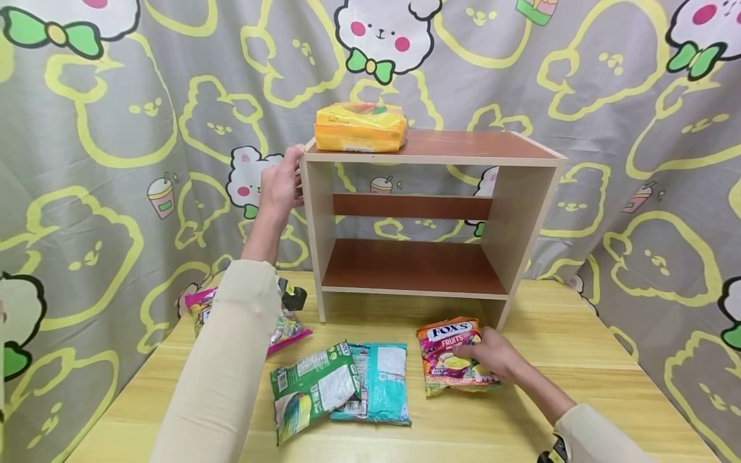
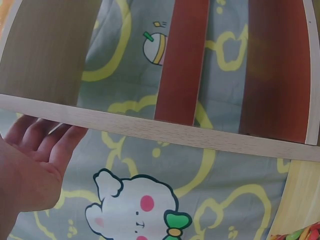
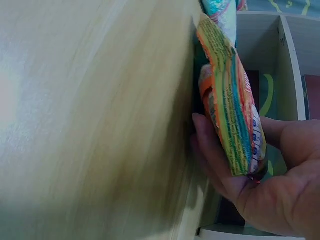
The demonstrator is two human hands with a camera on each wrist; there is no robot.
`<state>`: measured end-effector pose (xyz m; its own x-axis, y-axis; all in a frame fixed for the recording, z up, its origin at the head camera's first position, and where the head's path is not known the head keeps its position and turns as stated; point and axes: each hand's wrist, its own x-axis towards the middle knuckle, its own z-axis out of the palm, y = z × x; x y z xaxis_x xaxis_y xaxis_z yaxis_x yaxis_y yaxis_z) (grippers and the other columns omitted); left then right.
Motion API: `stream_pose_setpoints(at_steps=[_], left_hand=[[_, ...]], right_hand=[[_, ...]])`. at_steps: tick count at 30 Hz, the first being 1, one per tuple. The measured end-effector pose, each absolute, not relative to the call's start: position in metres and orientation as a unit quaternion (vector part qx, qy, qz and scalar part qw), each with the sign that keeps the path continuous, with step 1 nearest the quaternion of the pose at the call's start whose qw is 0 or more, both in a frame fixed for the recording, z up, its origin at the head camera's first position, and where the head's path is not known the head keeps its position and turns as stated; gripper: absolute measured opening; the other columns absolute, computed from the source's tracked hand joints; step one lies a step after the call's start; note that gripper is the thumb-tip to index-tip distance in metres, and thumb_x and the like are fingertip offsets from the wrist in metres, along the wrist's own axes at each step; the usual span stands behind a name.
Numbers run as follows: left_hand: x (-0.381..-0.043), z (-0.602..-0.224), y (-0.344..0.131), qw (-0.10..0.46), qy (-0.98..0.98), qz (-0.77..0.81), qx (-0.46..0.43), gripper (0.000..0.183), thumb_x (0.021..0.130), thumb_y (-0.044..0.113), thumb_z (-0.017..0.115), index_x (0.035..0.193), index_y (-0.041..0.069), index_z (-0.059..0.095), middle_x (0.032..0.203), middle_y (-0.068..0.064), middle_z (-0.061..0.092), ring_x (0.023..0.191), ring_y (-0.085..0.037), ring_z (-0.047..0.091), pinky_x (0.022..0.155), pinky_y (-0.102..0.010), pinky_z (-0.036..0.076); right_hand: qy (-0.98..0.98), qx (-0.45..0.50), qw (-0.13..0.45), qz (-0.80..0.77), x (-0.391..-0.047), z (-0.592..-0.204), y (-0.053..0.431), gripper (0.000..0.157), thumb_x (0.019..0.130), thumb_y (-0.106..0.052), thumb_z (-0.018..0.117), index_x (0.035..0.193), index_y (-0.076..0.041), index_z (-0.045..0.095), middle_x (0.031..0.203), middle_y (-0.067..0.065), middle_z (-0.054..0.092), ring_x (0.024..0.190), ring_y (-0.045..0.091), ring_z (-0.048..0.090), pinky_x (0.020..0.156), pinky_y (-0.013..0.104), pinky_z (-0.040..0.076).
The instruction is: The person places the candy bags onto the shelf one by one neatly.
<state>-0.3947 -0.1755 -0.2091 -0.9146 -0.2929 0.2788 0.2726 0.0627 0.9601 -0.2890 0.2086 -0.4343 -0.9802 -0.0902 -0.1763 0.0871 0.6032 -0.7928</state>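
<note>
My right hand (image 1: pixel 494 352) grips a Fox's fruit candy bag (image 1: pixel 444 361) by its right side, thumb over the printed front. In the right wrist view the bag (image 3: pixel 232 100) appears edge-on, fingers under it and thumb on the opposite face, close over the table. At the upper left corner of a small wooden shelf (image 1: pixel 411 290), my left hand (image 1: pixel 280 180) rests against the outer side panel. The left wrist view has its fingers (image 2: pixel 65 142) touching that panel, partly hidden behind the front edge.
A yellow package (image 1: pixel 360 128) sits on the shelf's top left. A green bag (image 1: pixel 315 389) overlaps a teal bag (image 1: pixel 386 382) on the table (image 1: pixel 451 431). Behind my left forearm lies a pink-edged candy bag (image 1: pixel 289 331), partly hidden. A patterned curtain (image 1: pixel 220 77) surrounds the table.
</note>
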Motion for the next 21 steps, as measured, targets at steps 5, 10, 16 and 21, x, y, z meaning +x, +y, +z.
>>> stream_pose_setpoints(at_steps=[5, 10, 16, 21], left_hand=[[-0.394, -0.208, -0.176, 0.207, -0.696, -0.687, 0.008, 0.060, 0.084, 0.068, 0.062, 0.108, 0.015, 0.074, 0.077, -0.003, 0.065, 0.073, -0.017, 0.065, 0.066, -0.027, 0.055], [-0.395, -0.209, -0.176, 0.206, -0.698, -0.686, 0.005, 0.060, 0.084, 0.068, 0.061, 0.109, 0.015, 0.074, 0.081, -0.006, 0.064, 0.074, -0.018, 0.064, 0.066, -0.027, 0.053], [-0.394, -0.209, -0.176, 0.207, -0.697, -0.686, 0.006, 0.059, 0.085, 0.068, 0.062, 0.105, 0.014, 0.074, 0.076, -0.005, 0.062, 0.073, -0.019, 0.065, 0.066, -0.028, 0.054], [-0.394, -0.209, -0.176, 0.205, -0.699, -0.685, 0.006, 0.059, 0.085, 0.068, 0.061, 0.107, 0.014, 0.075, 0.075, -0.003, 0.064, 0.074, -0.018, 0.066, 0.067, -0.028, 0.054]], right_hand=[[0.910, -0.010, 0.069, -0.408, -0.291, -0.436, 0.209, 0.031, 0.089, -0.030, 0.078, 0.086, -0.003, 0.063, 0.073, 0.003, 0.059, 0.064, 0.016, 0.050, 0.060, 0.032, 0.043], [0.925, -0.004, 0.064, -0.375, -0.292, -0.432, 0.210, 0.054, 0.090, -0.033, 0.076, 0.115, 0.011, 0.056, 0.096, 0.015, 0.065, 0.082, 0.023, 0.059, 0.072, 0.038, 0.051], [0.939, -0.017, 0.053, -0.340, -0.293, -0.426, 0.211, 0.066, 0.090, -0.032, 0.076, 0.125, 0.018, 0.050, 0.103, 0.021, 0.066, 0.090, 0.027, 0.062, 0.083, 0.047, 0.053], [0.943, -0.021, 0.040, -0.328, -0.292, -0.426, 0.210, 0.065, 0.088, -0.028, 0.077, 0.127, 0.017, 0.051, 0.104, 0.020, 0.068, 0.090, 0.027, 0.064, 0.084, 0.049, 0.054]])
